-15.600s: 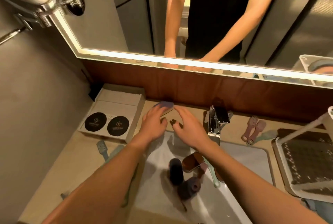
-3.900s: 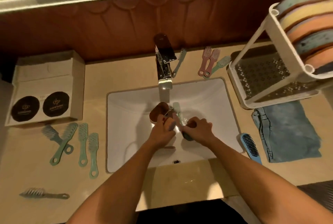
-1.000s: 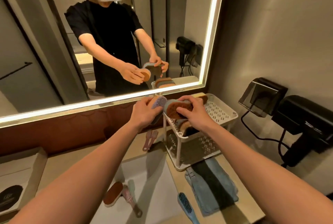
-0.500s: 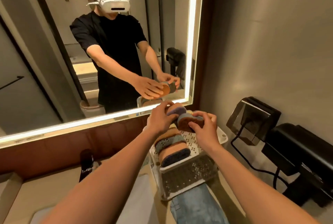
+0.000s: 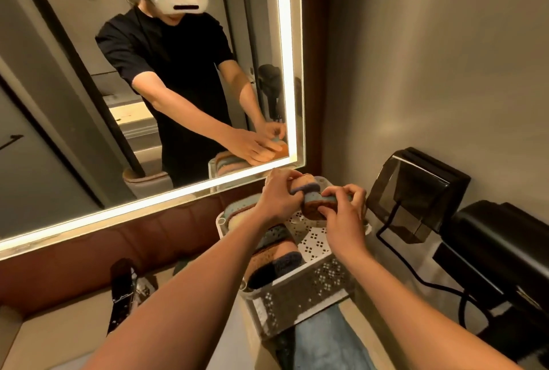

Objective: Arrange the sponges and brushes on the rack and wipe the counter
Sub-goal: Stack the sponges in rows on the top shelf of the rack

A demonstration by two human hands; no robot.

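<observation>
Both hands are over the top shelf of the white perforated rack (image 5: 315, 246) at the counter's right end. My left hand (image 5: 279, 192) grips a purple-edged sponge (image 5: 306, 185) at the rack's far side. My right hand (image 5: 341, 210) grips a blue-topped sponge with a brown underside (image 5: 316, 206) right beside it; the two sponges touch. Several other sponges (image 5: 279, 256) stand on edge in a row along the rack's left side, partly hidden by my left forearm.
A blue cloth (image 5: 320, 337) lies on the counter under the rack's near end. The dark faucet (image 5: 121, 289) stands at lower left. A black wall box (image 5: 416, 191) with a cable and a black hair dryer (image 5: 499, 250) hang on the right wall. The lit mirror (image 5: 148, 72) is behind.
Both hands have lowered and moved the two sponges further back over the rack's top shelf. Before that, they lifted these sponges out of the sink and carried them right.
</observation>
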